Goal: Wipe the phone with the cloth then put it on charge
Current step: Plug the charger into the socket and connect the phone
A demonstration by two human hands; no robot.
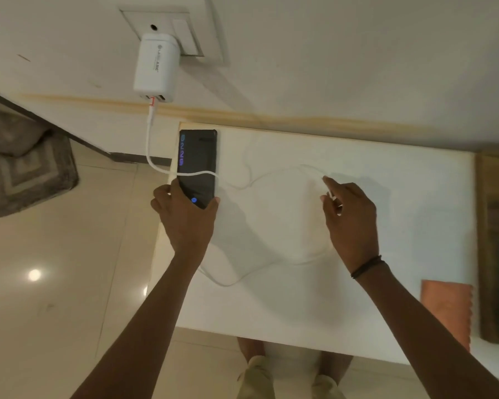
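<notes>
— Where is the phone point(198, 156) sitting right now?

— It is lying face up at the far left corner of the white surface point(401, 197), close to the wall point(357, 67). Its screen is glowing, with blue and purple figures at the far end and a small round blue mark at the near end.

— Is anyone holding it?

— The left hand point(185, 217) is gripping its near end. The fingers point(159, 194) are curling round the left edge and the thumb is pressing the right edge, so they are clamping on the phone.

— And the other hand?

— The right hand point(349, 217) is hovering over the middle of the surface, well apart from the phone. Its index finger is pointing away from the person, while the thumb and the remaining fingers are pinching the white cable point(153, 165). A dark band point(366, 266) is circling that wrist.

— Where is the cable running?

— It is coming down from a white charger point(156, 67), which is sitting plugged into a wall socket point(182, 27) above the phone. It is crossing over the screen, then looping across the surface to the right hand and round in a wide curve nearer the person. I cannot tell whether its end is sitting in the phone.

— Is the cloth anywhere?

— An orange cloth point(445, 309) is lying at the right end of the surface, well away from both hands and just beside a wooden tray point(493, 226). A grey mat point(26, 168) is lying on the tiled floor point(55, 283) to the left.
</notes>
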